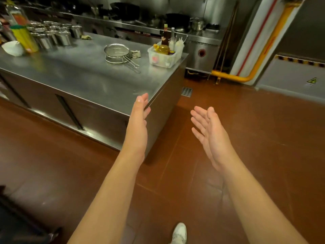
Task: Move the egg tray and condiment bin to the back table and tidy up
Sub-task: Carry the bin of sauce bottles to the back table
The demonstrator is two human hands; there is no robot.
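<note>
From the head camera, both bare forearms reach forward over a red-brown tiled floor [246, 138]. The left hand [139, 124] is held edge-on with its fingers straight and together, holding nothing; its fingertips lie in line with the near right corner of a stainless steel table [88, 80], though whether they touch the metal cannot be told. The right hand [209, 134] is out over the floor, well apart from the table, palm turned toward the left hand, fingers straight and slightly spread, also empty. The condiment bin [164, 58], a translucent plastic tub, sits at the far right corner of the table, holding a dark bottle, a clear bottle, white squeeze bottles and a yellow-lidded jar. Just beside it toward the middle of the far edge lies a wire mesh strainer [117, 52], its handle pointing toward the near right, with a crumpled rag [135, 54] touching its rim. A cluster of small steel canisters [54, 33] stands at the far left corner, next to tall yellow and clear bottles. A white shoe [179, 233] shows at the bottom edge. No egg tray can be made out.
</note>
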